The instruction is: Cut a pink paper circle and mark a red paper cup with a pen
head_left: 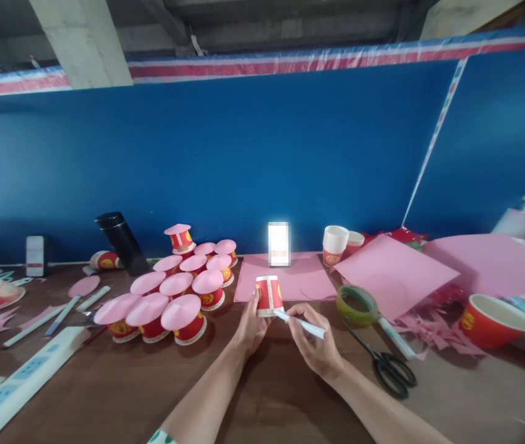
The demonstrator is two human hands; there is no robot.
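My left hand (252, 325) grips a red and white paper cup (268, 295) turned upside down on the brown table (119, 388), fingers wrapped round its side. My right hand (314, 343) pinches a white pen-like stick (300, 323) whose tip touches the cup's lower rim. The cup stands at the near edge of a pink paper sheet (299, 277). To the left sits a cluster of several upturned red cups topped with pink paper discs (180, 311).
A tape roll (356, 305) and black scissors (389, 367) lie right of my hands, with pink sheets (394, 274), paper scraps and an open red cup (493, 320) beyond. Stacked cups (335, 244) and a black flask (121, 243) stand by the blue wall. A white power strip (22, 376) lies near left.
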